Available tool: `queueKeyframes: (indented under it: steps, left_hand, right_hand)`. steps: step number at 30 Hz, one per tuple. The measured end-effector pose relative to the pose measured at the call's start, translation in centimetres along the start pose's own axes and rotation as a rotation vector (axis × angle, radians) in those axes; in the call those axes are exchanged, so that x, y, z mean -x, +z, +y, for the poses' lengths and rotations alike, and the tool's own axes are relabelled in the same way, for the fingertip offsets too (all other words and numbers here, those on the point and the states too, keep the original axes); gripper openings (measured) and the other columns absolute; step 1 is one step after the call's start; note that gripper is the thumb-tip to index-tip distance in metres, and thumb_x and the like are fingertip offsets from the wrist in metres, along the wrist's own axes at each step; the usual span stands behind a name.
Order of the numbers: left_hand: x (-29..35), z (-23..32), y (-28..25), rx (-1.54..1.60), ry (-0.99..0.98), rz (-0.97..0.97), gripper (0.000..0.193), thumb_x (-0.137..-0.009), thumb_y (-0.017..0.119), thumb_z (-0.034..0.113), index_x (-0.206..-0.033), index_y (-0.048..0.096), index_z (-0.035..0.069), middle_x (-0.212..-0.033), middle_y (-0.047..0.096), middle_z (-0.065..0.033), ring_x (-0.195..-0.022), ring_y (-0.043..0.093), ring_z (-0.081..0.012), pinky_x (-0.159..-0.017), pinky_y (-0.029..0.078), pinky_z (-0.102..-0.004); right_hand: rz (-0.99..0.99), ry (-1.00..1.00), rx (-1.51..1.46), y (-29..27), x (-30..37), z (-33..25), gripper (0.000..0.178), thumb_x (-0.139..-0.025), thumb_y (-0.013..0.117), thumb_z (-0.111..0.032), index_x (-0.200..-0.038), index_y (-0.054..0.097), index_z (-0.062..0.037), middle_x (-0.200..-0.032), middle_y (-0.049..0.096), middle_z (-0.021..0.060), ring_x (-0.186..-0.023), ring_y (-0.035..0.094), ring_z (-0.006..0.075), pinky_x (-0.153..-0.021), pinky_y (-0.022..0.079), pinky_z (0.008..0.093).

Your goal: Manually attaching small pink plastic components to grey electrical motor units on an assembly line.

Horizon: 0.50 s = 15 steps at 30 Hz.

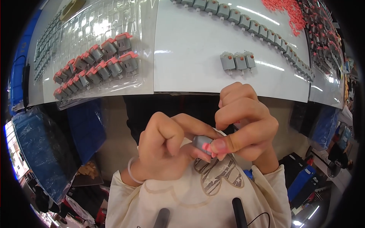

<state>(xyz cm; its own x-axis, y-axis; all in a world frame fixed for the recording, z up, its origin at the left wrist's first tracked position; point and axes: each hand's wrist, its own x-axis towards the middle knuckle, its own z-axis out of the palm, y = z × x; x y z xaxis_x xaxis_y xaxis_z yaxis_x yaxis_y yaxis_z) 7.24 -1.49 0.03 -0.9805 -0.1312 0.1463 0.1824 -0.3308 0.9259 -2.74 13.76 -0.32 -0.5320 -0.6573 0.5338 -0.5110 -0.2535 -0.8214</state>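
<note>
In front of my chest, my left hand (163,148) is closed on a small grey electric motor (199,142), held between thumb and forefinger. My right hand (249,121) pinches a pink plastic piece (207,147) against the end of that motor with its thumb. The right fingertips partly hide where the two parts meet, so I cannot tell how fully the piece is seated. Beyond my right hand, three loose grey motors (239,61) stand side by side on the white table (186,57).
A long slanting row of grey motors (245,22) crosses the table's far right. Behind it lies a heap of pink pieces (285,11). At left, a clear plastic tray (142,34) holds two rows of pink-capped motors (102,70). Blue plastic-covered bins (43,152) stand lower left.
</note>
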Motion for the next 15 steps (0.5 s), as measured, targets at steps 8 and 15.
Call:
queueKeyframes:
  steps: [8,15]
  left_hand:
    - [-1.2,0.6,-1.0,-0.110,-0.143,0.067,0.041,-0.079,0.070,0.006,-0.099,0.034,0.003,-0.091,0.061,-0.0210,-0.080,0.060,-0.0198,-0.069,0.049,-0.0277]
    - [-2.0,2.5,-8.8,-0.409,0.239,0.148,0.020,-0.081,0.056,-0.010,-0.100,0.060,-0.001,-0.099,0.059,-0.0092,-0.083,0.056,-0.0167,-0.076,0.046,-0.0253]
  right_hand:
    - [0.127,0.104,-0.023,1.1,0.1,1.1,0.022,-0.064,0.073,-0.011,-0.086,0.073,-0.0117,-0.081,0.055,0.0048,-0.072,0.048,0.0164,-0.063,0.036,0.0275]
    - [0.239,0.062,0.361,-1.2,2.6,0.3,0.017,-0.076,0.067,-0.022,-0.082,0.068,-0.0063,-0.091,0.053,0.0118,-0.081,0.049,0.0249,-0.068,0.038,0.0329]
